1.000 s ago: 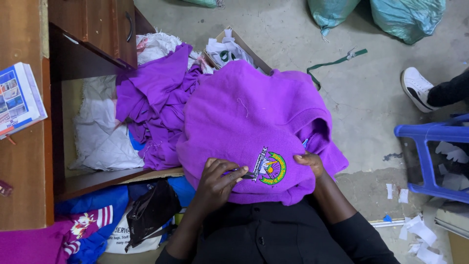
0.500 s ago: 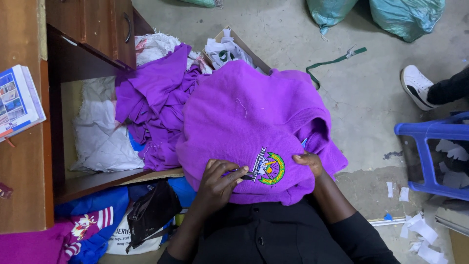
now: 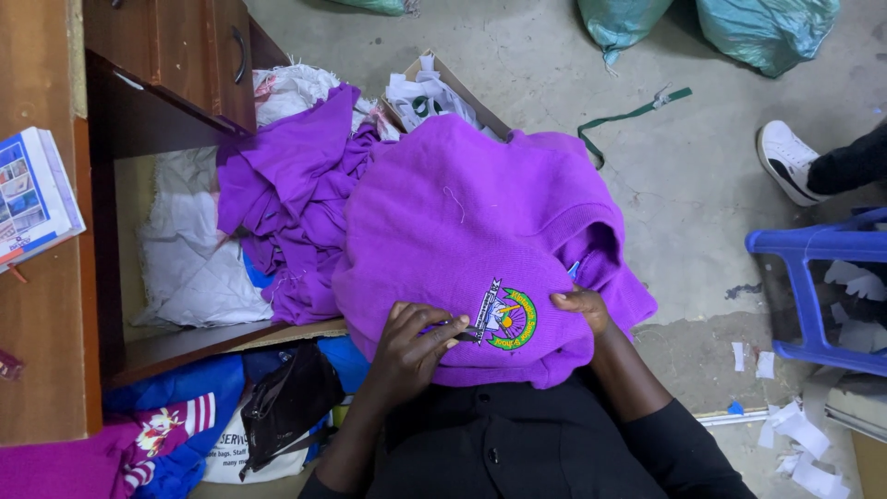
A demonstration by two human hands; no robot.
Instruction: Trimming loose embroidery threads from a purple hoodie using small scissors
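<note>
Purple clothes [image 3: 286, 203] lay piled beside a sweater [image 3: 462, 240]. Left hand [image 3: 416, 342] pinched a small tool [image 3: 459, 330]; right hand [image 3: 580, 305] pressed the sweater, fingers curled.

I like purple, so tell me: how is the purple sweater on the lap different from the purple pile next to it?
The purple sweater lies spread smooth over the lap; the purple pile is crumpled and bunched. The sweater shows a colourful badge; the pile shows none. The left hand and right hand both touch the sweater by the badge; no hand touches the pile. The sweater looks knitted, while the pile looks thinner and smoother. Both are the same bright purple.
</note>
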